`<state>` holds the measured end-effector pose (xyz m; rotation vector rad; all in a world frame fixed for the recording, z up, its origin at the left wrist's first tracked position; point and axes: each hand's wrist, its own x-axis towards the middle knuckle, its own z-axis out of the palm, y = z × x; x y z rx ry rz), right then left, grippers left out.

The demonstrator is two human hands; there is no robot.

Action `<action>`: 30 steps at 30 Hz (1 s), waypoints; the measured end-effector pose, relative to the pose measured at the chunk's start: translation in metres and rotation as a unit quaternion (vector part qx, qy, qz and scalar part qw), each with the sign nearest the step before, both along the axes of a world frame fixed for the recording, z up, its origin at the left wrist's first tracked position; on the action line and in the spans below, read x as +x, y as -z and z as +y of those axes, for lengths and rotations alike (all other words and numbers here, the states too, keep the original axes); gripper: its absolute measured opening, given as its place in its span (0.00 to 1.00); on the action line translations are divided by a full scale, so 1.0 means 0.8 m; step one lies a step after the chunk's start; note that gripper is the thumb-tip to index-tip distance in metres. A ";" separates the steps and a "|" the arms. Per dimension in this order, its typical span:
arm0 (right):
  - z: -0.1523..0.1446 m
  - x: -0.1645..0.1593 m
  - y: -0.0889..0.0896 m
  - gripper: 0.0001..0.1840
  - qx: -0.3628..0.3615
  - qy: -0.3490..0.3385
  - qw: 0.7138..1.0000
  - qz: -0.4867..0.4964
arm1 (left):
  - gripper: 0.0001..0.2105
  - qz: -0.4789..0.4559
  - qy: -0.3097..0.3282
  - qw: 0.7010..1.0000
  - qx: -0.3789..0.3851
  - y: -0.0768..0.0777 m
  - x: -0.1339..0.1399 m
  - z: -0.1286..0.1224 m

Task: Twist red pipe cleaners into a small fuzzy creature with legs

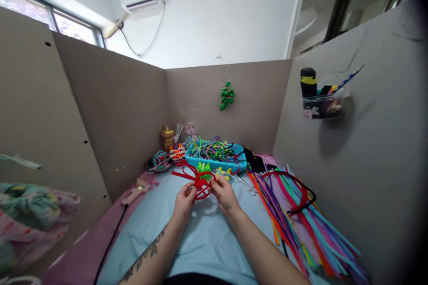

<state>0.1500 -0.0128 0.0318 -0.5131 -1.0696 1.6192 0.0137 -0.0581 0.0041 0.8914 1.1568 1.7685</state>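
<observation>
Between my two hands, above the light blue cloth (200, 240), is a red pipe cleaner shape (202, 185) with bent loops and several loose ends trailing to the upper left. My left hand (185, 199) pinches its left side between thumb and fingers. On the right side, my right hand (224, 193) grips the edge of a loop with its fingertips. Just behind the red shape sit a green pipe cleaner figure (203, 168) and a yellow and blue one (223, 173), partly hidden by it.
A blue tray (214, 163) piled with pipe cleaner scraps stands at the back. Scissors (246, 184) lie right of it, beside long colourful pipe cleaners (301, 222). A dark bowl (159, 164) and a corded pink tool (136, 190) are at left. Grey partitions (200, 98) enclose the table.
</observation>
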 end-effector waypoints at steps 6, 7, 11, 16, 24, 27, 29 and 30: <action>0.004 0.004 0.000 0.17 -0.046 -0.018 0.999 0.022 | 0.25 -0.024 0.027 0.999 -0.001 -0.004 0.003 -0.001; 0.004 0.004 0.000 0.18 -0.048 -0.021 0.998 0.024 | 0.26 -0.029 0.035 0.999 0.003 -0.005 0.003 -0.002; 0.003 0.003 0.000 0.17 -0.024 -0.006 1.000 0.015 | 0.27 -0.036 0.039 0.999 0.009 -0.007 0.005 -0.004; 0.015 0.012 0.001 0.16 0.035 0.161 0.986 0.000 | 0.24 -0.001 -0.001 1.000 -0.009 -0.007 0.005 -0.004; 0.018 0.017 0.003 0.14 0.084 0.179 0.979 -0.052 | 0.21 0.072 -0.030 0.997 -0.001 0.000 0.006 0.000; 0.014 0.008 0.008 0.13 0.073 0.115 0.989 -0.050 | 0.22 0.053 -0.017 0.998 -0.003 -0.001 0.006 -0.001; 0.012 0.002 0.011 0.13 0.066 0.085 0.993 -0.047 | 0.23 0.040 -0.002 0.999 -0.001 -0.004 0.007 -0.002; 0.011 0.001 0.011 0.13 0.059 0.073 0.995 -0.041 | 0.23 0.037 0.004 0.999 0.000 -0.006 0.008 -0.003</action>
